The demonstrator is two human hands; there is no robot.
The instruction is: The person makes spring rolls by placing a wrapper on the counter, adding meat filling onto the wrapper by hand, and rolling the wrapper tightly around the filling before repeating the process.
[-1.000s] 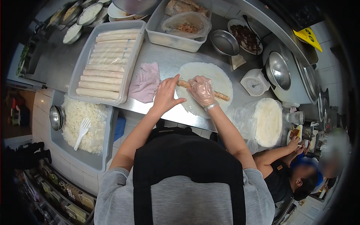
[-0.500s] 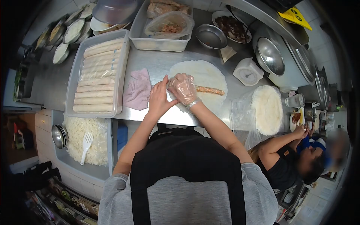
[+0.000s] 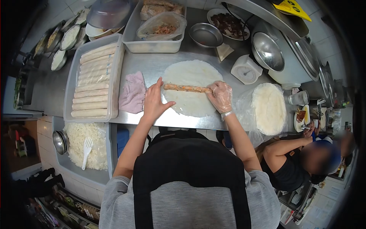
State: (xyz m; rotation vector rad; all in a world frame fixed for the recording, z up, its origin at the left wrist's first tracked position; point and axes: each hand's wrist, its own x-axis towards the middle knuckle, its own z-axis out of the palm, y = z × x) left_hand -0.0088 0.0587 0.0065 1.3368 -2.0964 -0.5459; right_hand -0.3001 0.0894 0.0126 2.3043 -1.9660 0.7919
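Note:
A thin, pale round wrapper [image 3: 190,105] lies flat on the steel counter in front of me. Across its middle runs a long strip of orange-flecked minced filling [image 3: 183,88]. My right hand [image 3: 221,96], in a clear plastic glove, has its fingers bunched on the right end of that strip. At the wrapper's left edge rests my bare left hand [image 3: 154,100], its fingers stretched and thumb spread, holding nothing. Just left of it is a crumpled pink cloth [image 3: 132,93].
A plastic tub [image 3: 117,87] of rolled wrappers stands left, above a rice bin [image 3: 110,149]. Behind are a container with a bag of filling [image 3: 164,28], a metal bowl [image 3: 206,35] and a scale [image 3: 246,69]. Stacked wrappers [image 3: 268,108] lie right, near another person [image 3: 286,164].
My right hand has moved right along the strip, from the wrapper's left side to its right end. More filling now shows. My left hand stays near the left edge, thumb spread.

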